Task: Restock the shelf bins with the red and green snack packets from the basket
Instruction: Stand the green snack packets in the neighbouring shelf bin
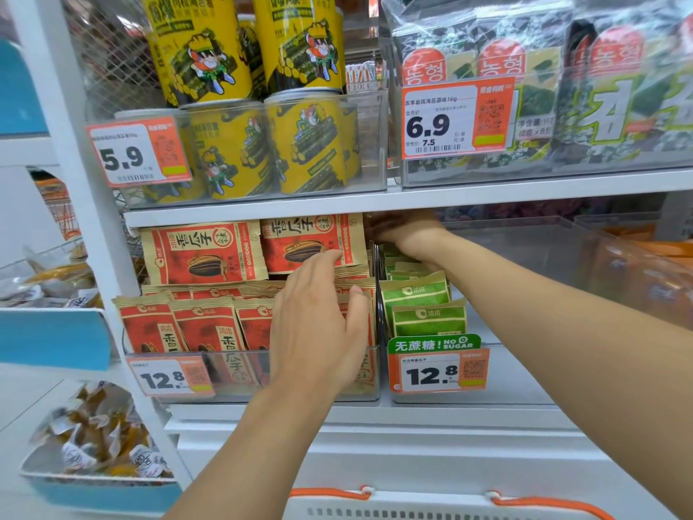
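Left hand spreads relaxed fingers against the red packets at the right end of their bin, likely to steady the row. Right hand reaches deep over the green packets; its fingers are hidden, grip unclear. Basket waits below.
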### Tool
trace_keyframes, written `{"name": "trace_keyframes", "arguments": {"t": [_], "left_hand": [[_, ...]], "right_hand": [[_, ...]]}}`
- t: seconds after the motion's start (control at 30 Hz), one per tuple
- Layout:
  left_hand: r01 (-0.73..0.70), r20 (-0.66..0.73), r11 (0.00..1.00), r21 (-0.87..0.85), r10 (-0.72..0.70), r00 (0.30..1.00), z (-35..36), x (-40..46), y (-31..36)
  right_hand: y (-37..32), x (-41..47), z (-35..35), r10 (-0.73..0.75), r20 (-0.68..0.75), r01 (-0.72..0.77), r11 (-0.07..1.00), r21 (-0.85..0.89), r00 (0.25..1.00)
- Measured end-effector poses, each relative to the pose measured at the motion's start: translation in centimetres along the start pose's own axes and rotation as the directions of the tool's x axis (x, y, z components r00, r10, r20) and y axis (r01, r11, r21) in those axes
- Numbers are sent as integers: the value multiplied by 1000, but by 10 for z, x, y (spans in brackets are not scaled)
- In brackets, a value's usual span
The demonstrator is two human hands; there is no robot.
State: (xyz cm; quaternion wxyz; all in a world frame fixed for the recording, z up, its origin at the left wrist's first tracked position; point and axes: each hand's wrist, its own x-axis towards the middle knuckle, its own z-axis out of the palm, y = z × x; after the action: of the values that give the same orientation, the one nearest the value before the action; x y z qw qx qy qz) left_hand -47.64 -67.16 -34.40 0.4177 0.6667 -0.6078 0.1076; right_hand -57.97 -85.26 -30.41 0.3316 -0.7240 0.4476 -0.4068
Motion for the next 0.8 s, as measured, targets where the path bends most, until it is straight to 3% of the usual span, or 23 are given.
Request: {"name": "trace_keyframes", "arguments": {"t": [0.3, 0.57, 0.67, 0.73, 0.8], "left_hand": [[-24, -2, 1000, -4, 24, 1000, -1, 0, -3], [-239, 53, 971, 33, 237, 970, -3, -14, 20], [-255, 52, 967, 7, 254, 966, -7, -18, 36], [-256, 148, 966, 39, 248, 957, -5, -23, 50], [-225, 254, 957, 181, 176, 951, 0, -28, 61]], "right_hand": [[0, -1, -6, -8, 31, 7, 1000, 14, 999], [7, -61, -71, 14, 0, -14, 995, -102, 1000], [24, -95, -89, 144, -38, -147, 984, -98, 989], [32, -115, -88, 341, 57, -342, 940, 15, 938], [29, -133, -80, 436, 165, -450, 891, 61, 885]]}}
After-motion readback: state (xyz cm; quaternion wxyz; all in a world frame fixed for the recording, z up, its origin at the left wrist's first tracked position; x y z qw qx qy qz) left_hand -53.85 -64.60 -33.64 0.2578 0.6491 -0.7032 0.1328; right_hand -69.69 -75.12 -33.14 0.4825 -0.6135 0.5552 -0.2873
